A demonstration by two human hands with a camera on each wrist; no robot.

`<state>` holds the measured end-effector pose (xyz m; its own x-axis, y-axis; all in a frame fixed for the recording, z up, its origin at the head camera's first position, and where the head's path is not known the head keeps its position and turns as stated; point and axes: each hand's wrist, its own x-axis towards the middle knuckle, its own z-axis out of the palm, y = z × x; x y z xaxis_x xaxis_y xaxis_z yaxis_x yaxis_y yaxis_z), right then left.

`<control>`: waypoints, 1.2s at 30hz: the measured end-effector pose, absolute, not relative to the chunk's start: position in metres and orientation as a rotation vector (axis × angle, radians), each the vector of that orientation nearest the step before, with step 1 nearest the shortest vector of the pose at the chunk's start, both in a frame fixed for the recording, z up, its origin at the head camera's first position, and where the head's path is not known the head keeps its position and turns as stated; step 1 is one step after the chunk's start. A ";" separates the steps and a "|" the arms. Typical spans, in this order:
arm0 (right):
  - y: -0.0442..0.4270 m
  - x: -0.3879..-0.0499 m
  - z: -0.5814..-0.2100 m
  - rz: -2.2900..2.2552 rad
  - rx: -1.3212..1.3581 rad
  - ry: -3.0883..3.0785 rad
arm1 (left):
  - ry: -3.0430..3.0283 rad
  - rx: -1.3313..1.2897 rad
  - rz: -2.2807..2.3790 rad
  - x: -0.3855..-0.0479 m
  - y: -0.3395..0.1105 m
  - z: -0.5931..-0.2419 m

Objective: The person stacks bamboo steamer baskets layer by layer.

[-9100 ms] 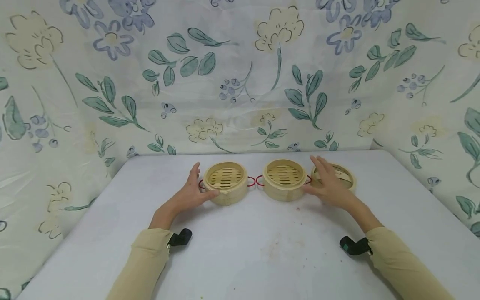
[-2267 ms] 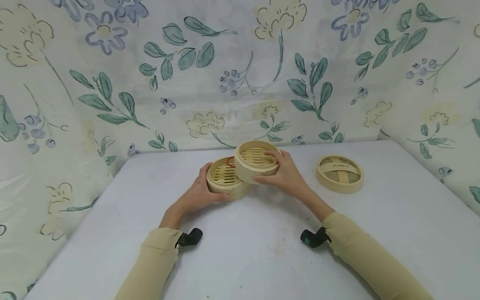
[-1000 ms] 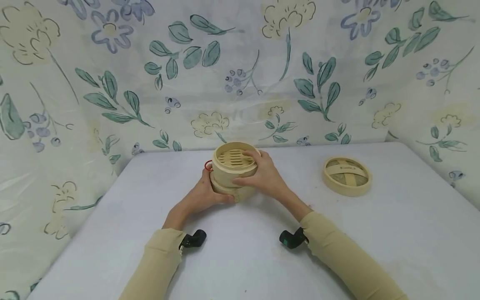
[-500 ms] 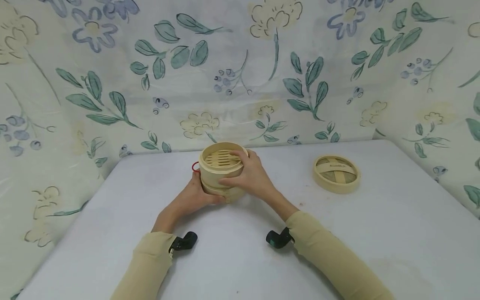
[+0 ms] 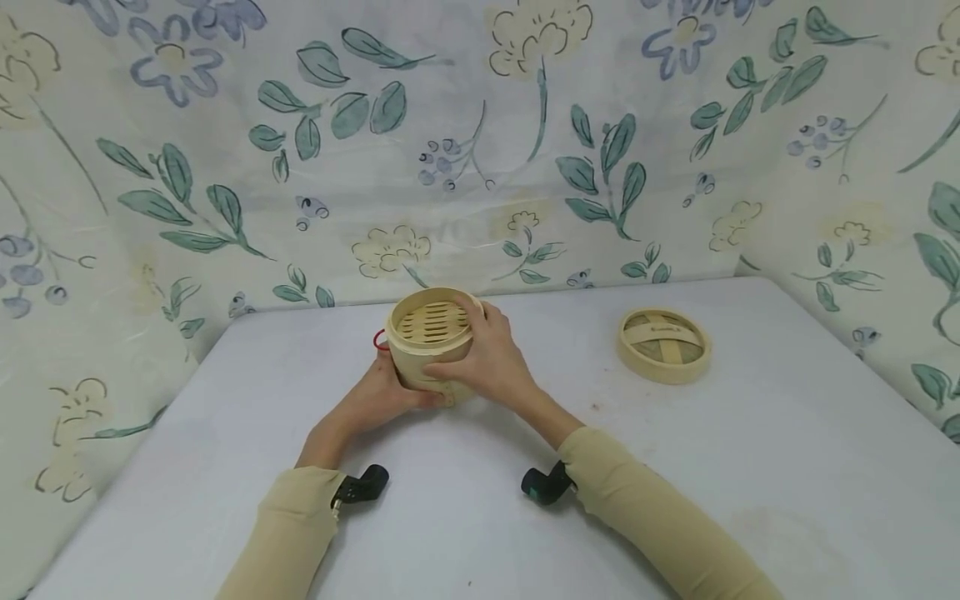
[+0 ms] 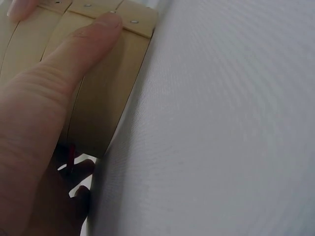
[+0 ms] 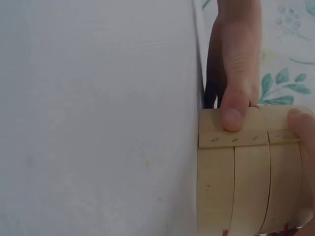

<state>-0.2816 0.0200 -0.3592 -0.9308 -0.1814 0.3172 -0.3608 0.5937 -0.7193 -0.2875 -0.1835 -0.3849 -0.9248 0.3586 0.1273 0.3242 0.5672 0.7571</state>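
Two round bamboo steamer baskets are stacked in the head view. The upper steamer basket [image 5: 431, 325] shows its slatted floor, and a red loop handle [image 5: 381, 340] sticks out at the left of the stack. My right hand [image 5: 491, 354] grips the upper one, fingers over its rim and thumb on its near wall. Around the left side of the lower steamer basket [image 7: 216, 187], my left hand [image 5: 375, 393] holds on, thumb across the front. In the right wrist view the two walls look lined up. The left hand's far fingers are mostly hidden in the head view.
A round bamboo steamer lid [image 5: 664, 346] with a woven top lies to the right on the white table [image 5: 480, 533]. Floral cloth [image 5: 480, 167] hangs behind the table's back edge and along both sides.
The baskets stood apart side by side at first. My right hand carried the right one leftward onto the other, then lowered it until it sat flush. My left hand took hold of the lower basket.
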 end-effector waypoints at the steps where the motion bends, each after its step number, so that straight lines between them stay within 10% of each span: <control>1: 0.019 -0.282 -0.360 1.246 0.451 -2.613 | 2.748 0.611 1.310 -0.287 -0.184 -0.385; 36: 0.050 -0.285 -0.361 1.360 0.652 -2.561 | 2.729 0.626 1.337 -0.288 -0.186 -0.387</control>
